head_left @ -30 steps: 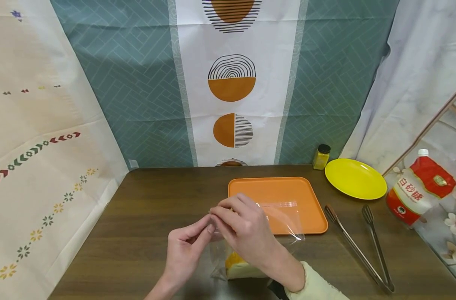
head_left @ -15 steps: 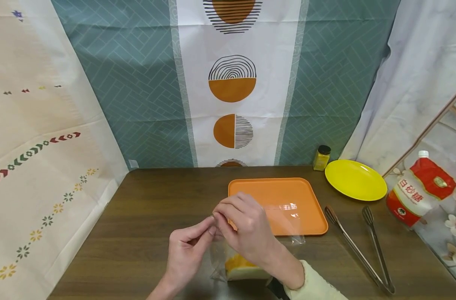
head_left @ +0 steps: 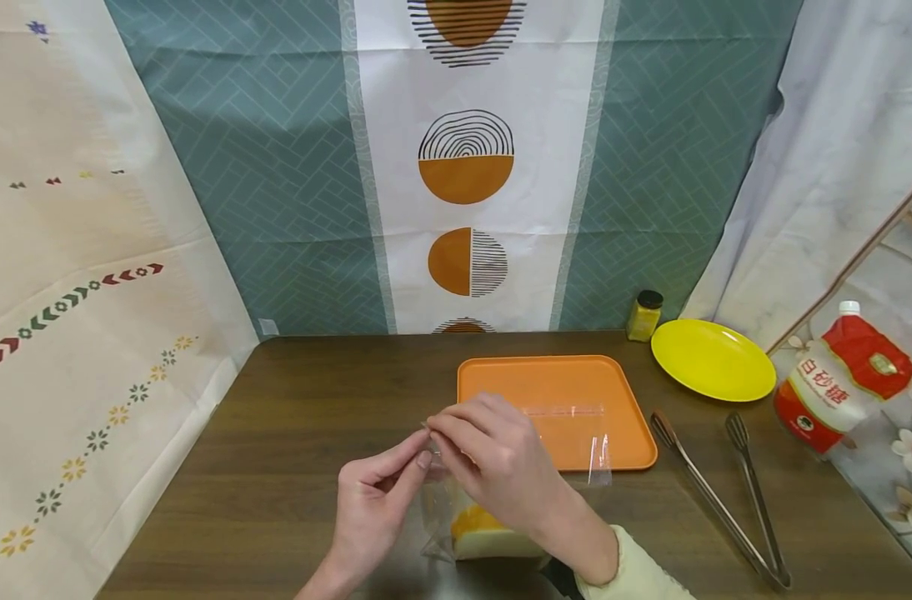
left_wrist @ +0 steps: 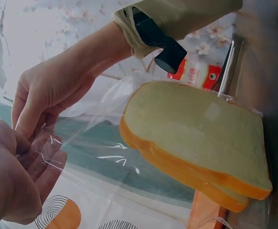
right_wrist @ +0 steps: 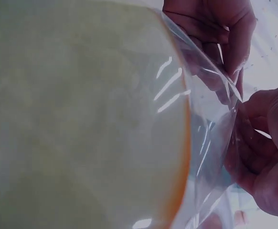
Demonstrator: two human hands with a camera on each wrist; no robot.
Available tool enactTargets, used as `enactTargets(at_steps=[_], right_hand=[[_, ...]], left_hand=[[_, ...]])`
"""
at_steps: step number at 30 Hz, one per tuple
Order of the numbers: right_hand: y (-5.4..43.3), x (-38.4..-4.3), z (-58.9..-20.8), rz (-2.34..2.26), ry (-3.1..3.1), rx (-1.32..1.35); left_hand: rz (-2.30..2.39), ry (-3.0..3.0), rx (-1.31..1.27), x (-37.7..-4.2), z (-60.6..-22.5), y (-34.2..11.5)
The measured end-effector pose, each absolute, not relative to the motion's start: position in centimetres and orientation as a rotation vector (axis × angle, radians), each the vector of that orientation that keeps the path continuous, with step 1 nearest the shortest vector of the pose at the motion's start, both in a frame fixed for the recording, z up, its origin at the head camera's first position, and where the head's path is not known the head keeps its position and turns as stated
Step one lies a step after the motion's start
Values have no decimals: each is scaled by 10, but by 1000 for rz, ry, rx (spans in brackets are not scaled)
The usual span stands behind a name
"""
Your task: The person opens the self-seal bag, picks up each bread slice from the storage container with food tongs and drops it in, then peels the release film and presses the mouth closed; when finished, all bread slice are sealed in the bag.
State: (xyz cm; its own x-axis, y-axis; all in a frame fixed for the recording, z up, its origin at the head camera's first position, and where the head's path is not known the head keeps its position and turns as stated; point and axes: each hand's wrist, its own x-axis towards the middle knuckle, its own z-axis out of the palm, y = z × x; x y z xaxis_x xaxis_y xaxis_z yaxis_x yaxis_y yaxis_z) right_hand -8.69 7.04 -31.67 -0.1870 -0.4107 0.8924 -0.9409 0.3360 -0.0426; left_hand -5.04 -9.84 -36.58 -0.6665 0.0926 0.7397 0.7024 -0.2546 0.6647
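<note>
Two stacked bread slices (left_wrist: 196,129), pale with an orange-brown crust, sit inside a clear plastic bag (head_left: 594,450). In the head view the bread (head_left: 493,537) shows below my right hand (head_left: 493,454), which covers part of it. My left hand (head_left: 369,500) pinches the bag's upper edge between thumb and index finger. Right beside those fingertips, my right hand pinches the same edge. From the right wrist, the bag (right_wrist: 208,148) stretches taut from the bread's crust up to both hands' fingers. The bag's far end overlaps the orange tray (head_left: 534,368).
Metal tongs (head_left: 714,496) lie spread on the right of the wooden table (head_left: 291,417). Behind them are a yellow plate (head_left: 714,358) and a small yellow jar (head_left: 643,317) with a black lid. A red and white sugar pouch (head_left: 839,375) stands at the right edge.
My fingertips have shifted slightly right along the bag's edge, still together. The bag's loose end over the tray has wavered, its shine changing. The bread shows a little more below my right hand.
</note>
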Motion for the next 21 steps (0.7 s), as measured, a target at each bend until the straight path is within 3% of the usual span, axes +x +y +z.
enactTargets(at_steps=[21], right_hand=[[68, -90, -318, 809, -1716, 1145]], left_hand=[[-1875, -1667, -942, -50, -366, -97]])
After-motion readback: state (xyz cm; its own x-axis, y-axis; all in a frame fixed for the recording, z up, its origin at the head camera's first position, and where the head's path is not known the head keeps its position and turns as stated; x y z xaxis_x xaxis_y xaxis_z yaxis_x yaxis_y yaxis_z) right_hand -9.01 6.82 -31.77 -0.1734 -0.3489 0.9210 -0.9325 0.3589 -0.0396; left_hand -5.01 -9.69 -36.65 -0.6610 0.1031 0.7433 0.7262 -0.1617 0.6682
